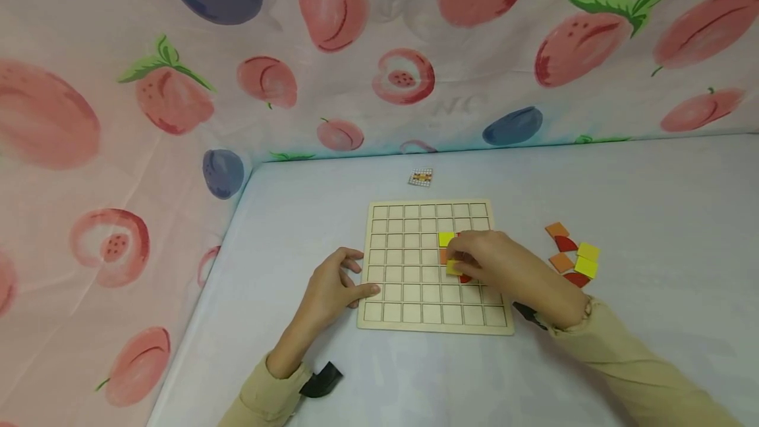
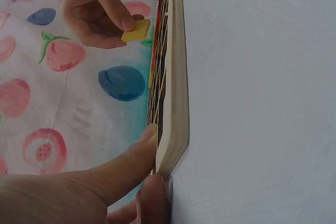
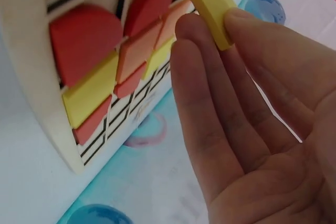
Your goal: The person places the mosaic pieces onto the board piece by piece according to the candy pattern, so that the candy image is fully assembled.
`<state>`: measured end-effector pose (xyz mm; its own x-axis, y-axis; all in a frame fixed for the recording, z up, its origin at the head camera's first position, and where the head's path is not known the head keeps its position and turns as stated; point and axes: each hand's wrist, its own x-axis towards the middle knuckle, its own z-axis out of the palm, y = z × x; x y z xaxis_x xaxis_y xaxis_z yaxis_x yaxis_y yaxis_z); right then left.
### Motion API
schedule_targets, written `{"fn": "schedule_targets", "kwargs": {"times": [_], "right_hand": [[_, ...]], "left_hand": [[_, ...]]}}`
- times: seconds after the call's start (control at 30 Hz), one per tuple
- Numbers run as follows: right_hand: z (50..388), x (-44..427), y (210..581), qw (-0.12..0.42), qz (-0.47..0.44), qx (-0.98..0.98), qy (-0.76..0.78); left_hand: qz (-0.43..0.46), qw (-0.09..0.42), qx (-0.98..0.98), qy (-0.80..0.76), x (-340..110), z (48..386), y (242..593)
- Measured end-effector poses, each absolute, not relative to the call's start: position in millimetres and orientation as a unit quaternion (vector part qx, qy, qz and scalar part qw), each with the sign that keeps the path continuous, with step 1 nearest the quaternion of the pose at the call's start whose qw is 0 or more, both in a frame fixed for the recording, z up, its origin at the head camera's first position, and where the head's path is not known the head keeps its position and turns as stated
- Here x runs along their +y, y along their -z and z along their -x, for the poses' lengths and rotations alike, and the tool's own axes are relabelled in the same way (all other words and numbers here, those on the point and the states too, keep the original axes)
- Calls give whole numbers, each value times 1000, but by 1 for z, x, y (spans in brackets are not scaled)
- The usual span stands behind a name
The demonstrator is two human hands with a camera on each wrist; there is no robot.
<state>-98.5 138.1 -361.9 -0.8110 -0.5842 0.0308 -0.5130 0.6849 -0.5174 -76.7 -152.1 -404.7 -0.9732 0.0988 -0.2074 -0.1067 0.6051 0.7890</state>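
Note:
My right hand (image 1: 504, 259) pinches a yellow square tile (image 3: 212, 17) between thumb and fingers, above the right part of a pale wooden grid board (image 1: 421, 312). In the right wrist view the tile is tilted and apart from the board. Red rounded tiles (image 3: 84, 43), orange tiles (image 3: 137, 51) and a yellow tile (image 3: 92, 95) lie in nearby squares; in the head view my right hand hides most of them. At the board's left edge, my left hand (image 1: 329, 288) rests its thumb (image 2: 131, 169) on the rim, its relaxed fingers beside the edge.
Right of the board lie loose orange tiles (image 1: 557, 229), red tiles (image 1: 565, 243) and yellow tiles (image 1: 586, 267). A small printed pattern card (image 1: 421, 177) lies behind the board on the white table (image 1: 664, 216). Fruit-printed cloth (image 1: 462, 104) hangs behind and at left.

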Motion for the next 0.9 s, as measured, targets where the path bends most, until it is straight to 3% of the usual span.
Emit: {"fn": "schedule_targets", "kwargs": {"times": [0.47,0.9], "right_hand": [[97,131,373,72,303,918,246],[95,130,378,40,300,930,210]], "left_hand": [[2,117,887,-447,-152,77,404],[3,115,887,-448,-152,77,404]]}}
